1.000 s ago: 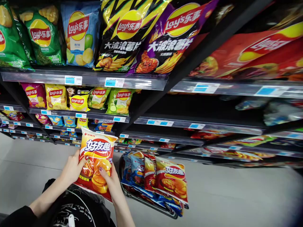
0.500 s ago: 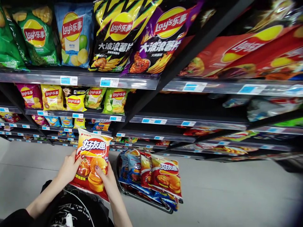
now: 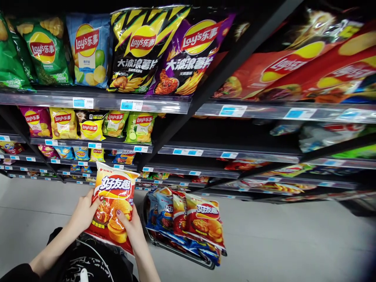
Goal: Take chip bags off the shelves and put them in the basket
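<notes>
Between my two hands I hold a red and cream bag of potato chips (image 3: pixel 113 207), its printed front turned up toward me. My left hand (image 3: pixel 86 209) grips the left side, thumb on the front. My right hand (image 3: pixel 132 225) clasps the lower right side, thumb likewise on top; the other fingers are hidden behind the bag. To the right, a black basket (image 3: pixel 179 254) on the floor is heaped with chip bags. A red bag (image 3: pixel 205 221) lies on top, with blue bags (image 3: pixel 160 209) beside and under it.
Black shelves rise in front, with several Lay's chip bags (image 3: pixel 133 51) on the upper tier and smaller bags (image 3: pixel 64 123) below. Price tags line the shelf edge (image 3: pixel 164 105). A slanting black upright (image 3: pixel 223 74) divides the bays. Grey floor (image 3: pixel 270 243) stretches right.
The camera view has shifted slightly, so the upper shelf bags sit a little lower and further left. Both hands keep the same hold on the chip bag.
</notes>
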The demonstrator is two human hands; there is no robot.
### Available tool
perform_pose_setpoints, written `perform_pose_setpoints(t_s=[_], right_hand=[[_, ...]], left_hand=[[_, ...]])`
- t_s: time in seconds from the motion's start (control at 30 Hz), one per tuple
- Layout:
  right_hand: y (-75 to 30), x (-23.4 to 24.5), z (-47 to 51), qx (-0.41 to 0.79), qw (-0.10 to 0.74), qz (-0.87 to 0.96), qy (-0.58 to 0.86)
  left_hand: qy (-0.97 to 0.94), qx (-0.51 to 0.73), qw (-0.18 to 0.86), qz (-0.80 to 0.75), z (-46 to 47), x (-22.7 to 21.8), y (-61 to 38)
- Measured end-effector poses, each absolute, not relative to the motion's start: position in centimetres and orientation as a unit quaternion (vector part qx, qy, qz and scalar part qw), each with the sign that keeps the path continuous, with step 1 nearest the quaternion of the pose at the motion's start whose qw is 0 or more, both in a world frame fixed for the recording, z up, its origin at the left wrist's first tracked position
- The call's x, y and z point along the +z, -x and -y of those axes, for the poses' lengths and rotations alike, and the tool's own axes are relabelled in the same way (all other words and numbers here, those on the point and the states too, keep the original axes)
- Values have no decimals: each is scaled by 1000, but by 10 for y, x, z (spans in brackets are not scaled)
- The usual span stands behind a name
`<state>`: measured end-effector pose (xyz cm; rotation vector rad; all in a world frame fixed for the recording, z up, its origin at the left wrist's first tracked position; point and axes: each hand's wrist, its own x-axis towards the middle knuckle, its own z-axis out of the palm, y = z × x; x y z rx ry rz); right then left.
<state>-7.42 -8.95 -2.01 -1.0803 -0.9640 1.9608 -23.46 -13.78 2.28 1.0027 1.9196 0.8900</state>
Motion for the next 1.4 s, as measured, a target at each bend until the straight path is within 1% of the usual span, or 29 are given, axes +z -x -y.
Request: perform_pose_setpoints(t_s=[0.17,0.3,0.5,0.57,0.67,0.73,0.9,1.2,1.4], right_hand=[[72,-28,92,735,358,393,421],[72,-28,94,733,373,387,417],[69,-20,94,736,355,388,426],[67,-18,94,736,350,388,431],[64,-17,94,750,344,375,423],[64,-19,94,763,339,363,415],[65,-23,96,777,339,336,410],[64,-20,100,779,332,318,427],[61,-22,101,784,329,314,423]], left_hand=[[-392,377,396,-740,140,21,234],[-397,376,397,-737,142,21,234],[-378,392,417,-728,141,21,235],[-343,419,471,-696,140,19,236],[-262,460,589,-611,141,17,237],[-231,472,623,-579,143,15,237],[-232,489,604,-585,146,12,237],[-223,489,610,-583,146,10,235],[-209,514,615,-561,150,8,229]])
